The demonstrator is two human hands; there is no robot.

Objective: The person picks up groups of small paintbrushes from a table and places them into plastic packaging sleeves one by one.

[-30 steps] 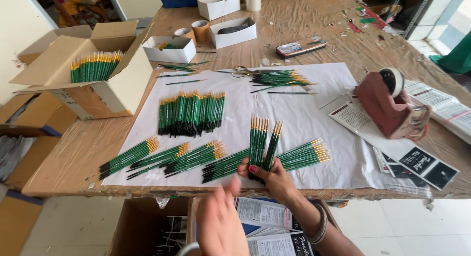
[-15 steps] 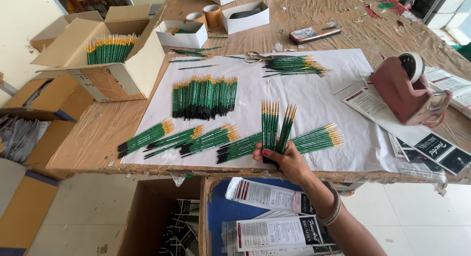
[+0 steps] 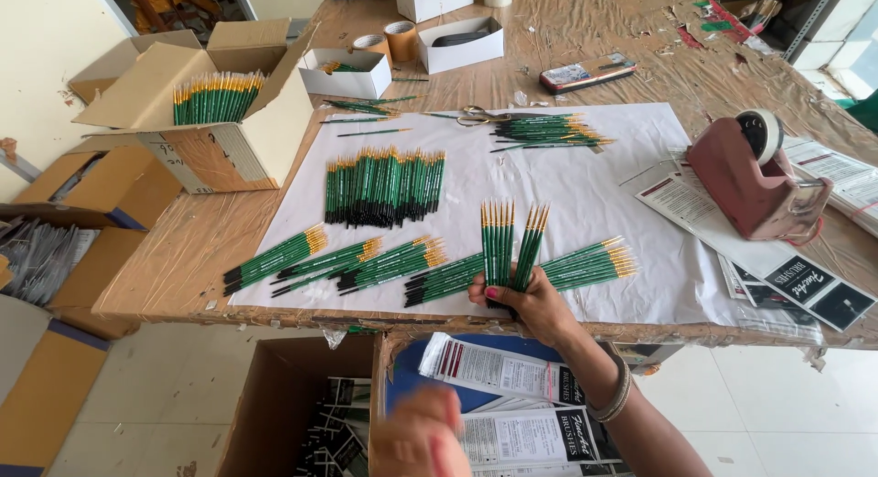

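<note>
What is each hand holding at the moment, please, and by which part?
The right hand grips a fan of green paintbrushes by their dark handle ends, tips pointing away. The left hand is blurred below the table edge; any hold cannot be told.

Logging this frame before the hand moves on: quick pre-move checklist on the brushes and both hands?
1. Right hand grips the fanned brushes at their dark ends: ok.
2. Held brushes all point gold ends away from the person: ok.
3. Left hand free of anything: cannot tell, blurred at the bottom edge.
4. Sorted brush piles lie apart on the white sheet: ok.
5. Packets within reach below the table edge: ok.
6. Count of held brushes: cannot tell, they overlap.
</note>
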